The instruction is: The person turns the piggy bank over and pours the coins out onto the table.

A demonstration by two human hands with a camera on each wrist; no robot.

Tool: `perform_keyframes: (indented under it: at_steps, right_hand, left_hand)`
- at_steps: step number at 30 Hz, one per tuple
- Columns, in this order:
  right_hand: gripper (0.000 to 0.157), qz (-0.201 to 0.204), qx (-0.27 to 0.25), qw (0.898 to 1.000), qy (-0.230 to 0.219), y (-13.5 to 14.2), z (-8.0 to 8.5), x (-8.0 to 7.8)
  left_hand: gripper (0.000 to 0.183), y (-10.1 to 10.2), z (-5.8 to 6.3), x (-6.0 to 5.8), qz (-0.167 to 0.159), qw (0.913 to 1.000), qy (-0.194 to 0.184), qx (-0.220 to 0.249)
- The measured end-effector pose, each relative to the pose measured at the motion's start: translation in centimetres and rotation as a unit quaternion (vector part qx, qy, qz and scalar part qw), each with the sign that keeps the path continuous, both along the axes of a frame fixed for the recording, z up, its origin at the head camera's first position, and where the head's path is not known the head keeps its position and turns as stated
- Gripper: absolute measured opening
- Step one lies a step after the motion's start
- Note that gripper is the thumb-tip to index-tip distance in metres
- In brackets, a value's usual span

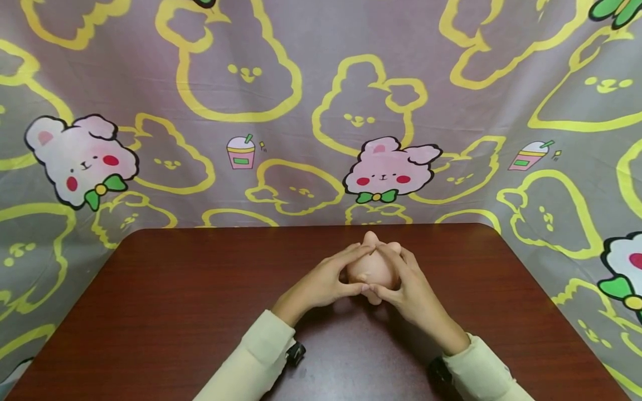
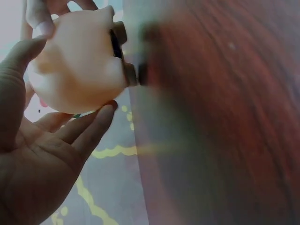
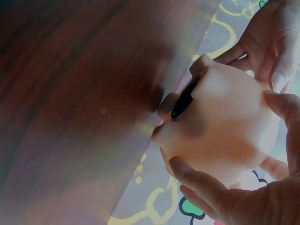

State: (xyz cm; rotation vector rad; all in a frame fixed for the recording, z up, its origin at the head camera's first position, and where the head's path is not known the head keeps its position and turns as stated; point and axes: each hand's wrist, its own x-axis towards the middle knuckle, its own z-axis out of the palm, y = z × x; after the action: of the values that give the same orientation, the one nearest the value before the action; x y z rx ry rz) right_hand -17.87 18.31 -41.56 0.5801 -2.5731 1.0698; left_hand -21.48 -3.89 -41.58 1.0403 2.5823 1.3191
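A round toy (image 1: 373, 270) of pale peach colour is between the two hands, over the far part of the table, a little right of its middle. Several short stubs (image 2: 131, 75) stick out of the toy. In both wrist views, a black piece (image 3: 184, 99) shows between the stubs, on the side which faces the table. These stubs are very near the table top, but I cannot tell if they touch it.

The left hand (image 1: 326, 281) holds the toy from the left and the right hand (image 1: 416, 292) holds it from the right. Both have the fingers bent around it, and the two thumbs almost meet on the side near the person.

Each arm wears a light sleeve (image 1: 268, 337), with a small black device (image 1: 296, 353) at the wrist. The table (image 1: 200, 295) is dark reddish brown and shiny. Behind it and at both sides hangs a grey cloth (image 1: 301, 133), printed with yellow outlines, pink-and-white rabbit heads (image 1: 388, 172) and drink cups (image 1: 241, 153).
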Motion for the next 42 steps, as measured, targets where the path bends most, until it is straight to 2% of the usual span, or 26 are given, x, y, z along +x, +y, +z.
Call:
perform_keyframes:
  at_steps: [8, 16, 23, 27, 34, 42]
  right_hand:
    - [0.074, 0.004, -0.018, 1.0, -0.002, 0.3, 0.7, 0.3]
    - [0.068, 0.022, -0.07, 0.995, -0.067, 1.0, 2.4, 0.7]
    - [0.061, 0.062, -0.127, 0.984, -0.105, 1.3, 3.2, 0.6]
    - [0.06, 0.079, -0.163, 0.974, -0.133, 1.2, 3.5, 0.7]
    - [0.059, 0.09, -0.235, 0.941, -0.225, 1.1, 4.3, 1.0]
    - [0.059, 0.092, -0.245, 0.925, -0.274, 1.1, 5.2, 1.4]
  left_hand:
    - [0.079, -0.1, 1.2, 1.2, 0.019, 0.9997, -0.008, -0.013]
    - [0.086, -0.3, 2.6, 2.2, 0.019, 0.9997, 0.009, 0.008]
    - [0.091, -0.6, 2.9, 2.7, 0.008, 0.9995, 0.026, 0.018]
    - [0.093, -0.8, 2.8, 2.8, 0.002, 0.9993, 0.034, 0.017]
    - [0.094, -1.1, 3.1, 3.0, -0.018, 0.9977, 0.061, 0.024]
    - [0.096, -1.4, 3.1, 3.2, -0.016, 0.9949, 0.099, 0.01]
